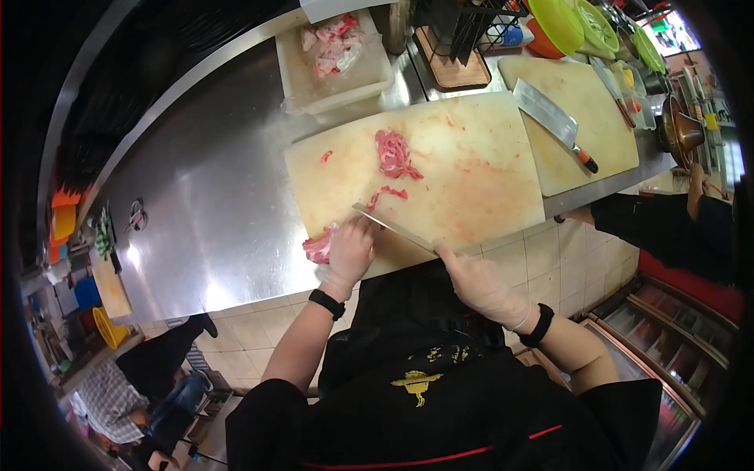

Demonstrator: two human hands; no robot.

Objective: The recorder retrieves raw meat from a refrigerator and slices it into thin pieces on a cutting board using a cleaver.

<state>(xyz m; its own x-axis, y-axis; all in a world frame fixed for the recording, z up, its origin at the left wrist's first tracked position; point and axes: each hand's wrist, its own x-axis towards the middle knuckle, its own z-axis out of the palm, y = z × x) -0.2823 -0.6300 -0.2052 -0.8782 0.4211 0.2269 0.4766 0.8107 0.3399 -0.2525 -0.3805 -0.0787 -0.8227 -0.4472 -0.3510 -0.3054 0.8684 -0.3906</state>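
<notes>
My right hand point(487, 286), in a thin clear glove, is closed round the handle of a knife point(400, 230). Its narrow blade points to the upper left, and the tip lies just past the fingers of my left hand point(351, 253). That hand is gloved too, with bent fingers pressing a chunk of raw red meat point(317, 248) onto the white cutting board point(487, 157) near its front left corner; the fingers cover part of the chunk. Beyond the blade lie a thin meat strip point(386, 194) and a small heap of cut meat point(395, 154). A tiny scrap point(325, 157) sits farther left.
A cleaver point(550, 116) rests across a second cutting board point(616, 149) on the right. Behind stands a white tub point(294, 67) with meat scraps. Scissors point(137, 215) lie on the steel counter point(212, 173). A co-worker's dark sleeve point(636, 224) reaches in at the right.
</notes>
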